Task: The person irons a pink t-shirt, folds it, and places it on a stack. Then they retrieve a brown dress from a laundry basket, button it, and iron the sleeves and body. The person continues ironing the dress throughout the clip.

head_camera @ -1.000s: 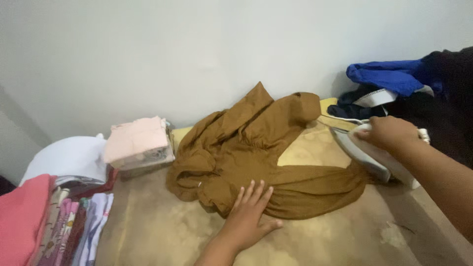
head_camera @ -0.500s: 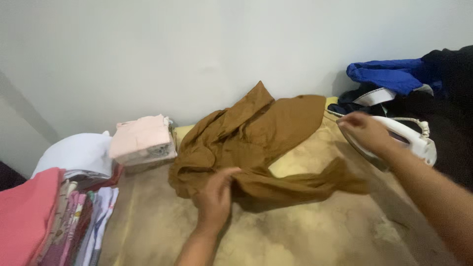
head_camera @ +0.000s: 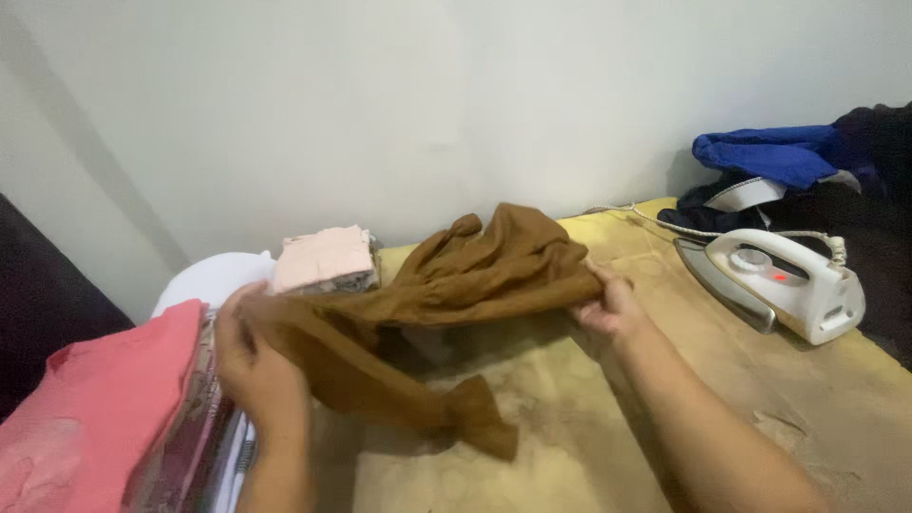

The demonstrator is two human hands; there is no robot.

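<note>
Currently both hands gripping brown garment, stretched between them above worktop. Left hand closed on one end, fingers curled round the cloth, just beside pink folded stack. Right hand pinching the other end, fingers tight on bunched fabric. Long axis running left-right, hand to hand, slightly rising toward right fingers. Loose tail hanging below and right of left fingers, touching worktop. Bulk of cloth bunched nearer right fingers. White iron resting well right of right fingers, untouched. Pale pink folded pile beyond left fingers, by wall. Blue and dark clothes heap far right.
</note>
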